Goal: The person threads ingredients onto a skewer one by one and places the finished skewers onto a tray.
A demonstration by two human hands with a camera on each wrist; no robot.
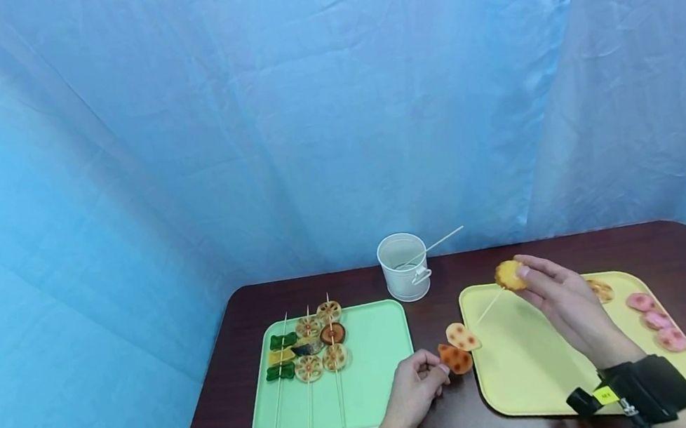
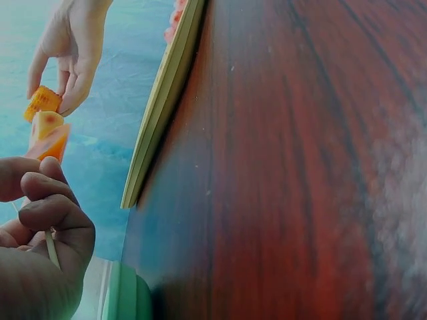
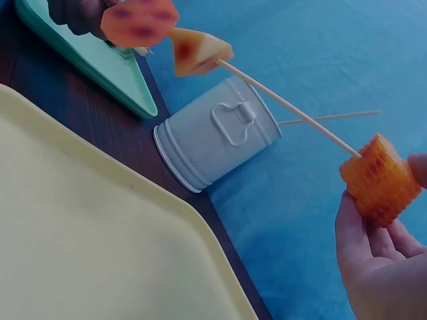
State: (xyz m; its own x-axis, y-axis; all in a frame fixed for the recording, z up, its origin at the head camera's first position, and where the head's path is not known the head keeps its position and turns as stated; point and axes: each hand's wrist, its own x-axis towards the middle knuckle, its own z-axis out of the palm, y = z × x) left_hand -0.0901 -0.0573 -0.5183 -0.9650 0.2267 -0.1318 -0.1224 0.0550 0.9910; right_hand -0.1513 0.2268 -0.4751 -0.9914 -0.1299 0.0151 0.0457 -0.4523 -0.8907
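Observation:
My left hand (image 1: 410, 390) grips the lower part of a thin wooden skewer (image 3: 287, 103) between the two trays. Threaded on it, just beyond the fingers, are an orange slice with dark spots (image 1: 456, 358) and a pale wedge with brown spots (image 1: 462, 337). A yellow corn piece (image 3: 380, 180) is pinched in the fingers of my right hand (image 1: 566, 308), above the yellow tray (image 1: 527, 383). The skewer's tip meets the corn's near face; how deep it goes is hidden. Bare stick shows between wedge and corn.
On the green tray (image 1: 378, 358) at left lie several loaded skewers with lotus root slices (image 1: 308, 368), a mushroom slice (image 1: 333, 334) and green pieces (image 1: 280, 371). A white bucket (image 1: 406, 281) holding a stick stands behind. Pink pieces (image 1: 671, 339) lie on the yellow tray's right side.

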